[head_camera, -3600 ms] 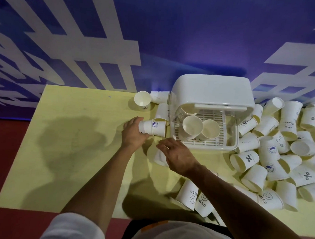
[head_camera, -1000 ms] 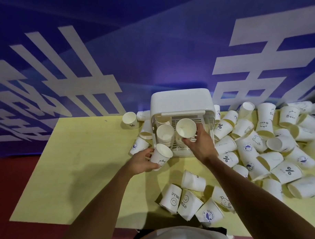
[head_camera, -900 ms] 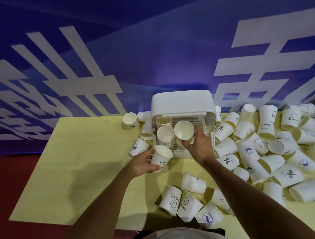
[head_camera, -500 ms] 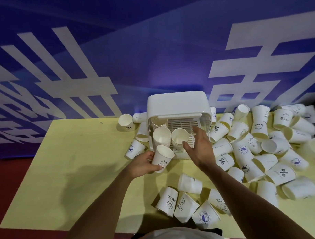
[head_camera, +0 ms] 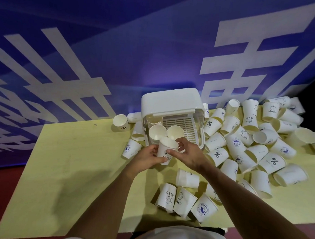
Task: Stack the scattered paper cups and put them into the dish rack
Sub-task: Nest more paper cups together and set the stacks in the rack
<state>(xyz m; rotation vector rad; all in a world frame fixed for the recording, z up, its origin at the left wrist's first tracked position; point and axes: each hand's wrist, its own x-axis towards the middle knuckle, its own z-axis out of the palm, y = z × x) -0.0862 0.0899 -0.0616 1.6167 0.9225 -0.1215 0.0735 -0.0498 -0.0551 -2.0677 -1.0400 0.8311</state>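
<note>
A white paper cup [head_camera: 165,149] is held upright, mouth up, just in front of the open dish rack [head_camera: 171,109] and above the yellow table [head_camera: 76,161]. It is gripped from the left by the left hand [head_camera: 148,157], whose fingers are curled around its lower wall, and from the right by the right hand [head_camera: 186,154], whose thumb is laid across the printed side while the fingertips are set at the rim. Just behind the held cup, two cup stacks [head_camera: 158,132] are seen in the front left part of the rack, mouths tipped toward the camera, on the slatted white floor beneath the raised lid. A few cups [head_camera: 132,149] are scattered left of the rack, a small group printed "HELLO" [head_camera: 168,195] is lying near the table's front edge, and a large heap of cups [head_camera: 259,140] is piled to the right, several touching the rack's side. A blue wall with white characters [head_camera: 119,55] is seen behind the table.
</note>
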